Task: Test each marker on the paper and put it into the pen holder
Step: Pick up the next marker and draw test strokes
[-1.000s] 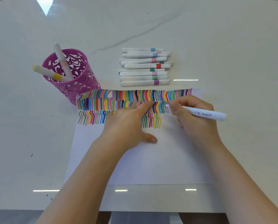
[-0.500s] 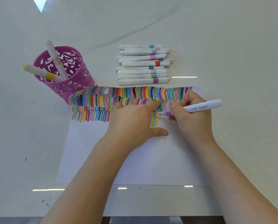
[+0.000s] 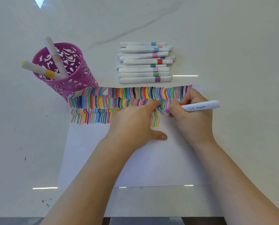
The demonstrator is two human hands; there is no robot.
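A white sheet of paper (image 3: 151,163) lies on the table, its upper part filled with rows of coloured strokes (image 3: 116,95). My left hand (image 3: 135,122) rests flat on the paper, fingers straight. My right hand (image 3: 192,116) grips a white marker (image 3: 200,106) with a light purple band; its tip touches the paper at the end of the third row. A magenta cut-out pen holder (image 3: 65,75) stands at the paper's upper left corner with two markers in it, one yellow-banded (image 3: 38,69). A pile of several white markers (image 3: 145,62) lies behind the paper.
The white marble table (image 3: 233,46) has bare surface to the right and far side. Small ink specks (image 3: 25,158) dot the left side. The table's front edge (image 3: 143,216) runs along the bottom.
The marker tip has come down from the second row of strokes to the third row's end. My left hand stays flat on the paper. The view shifted slightly.
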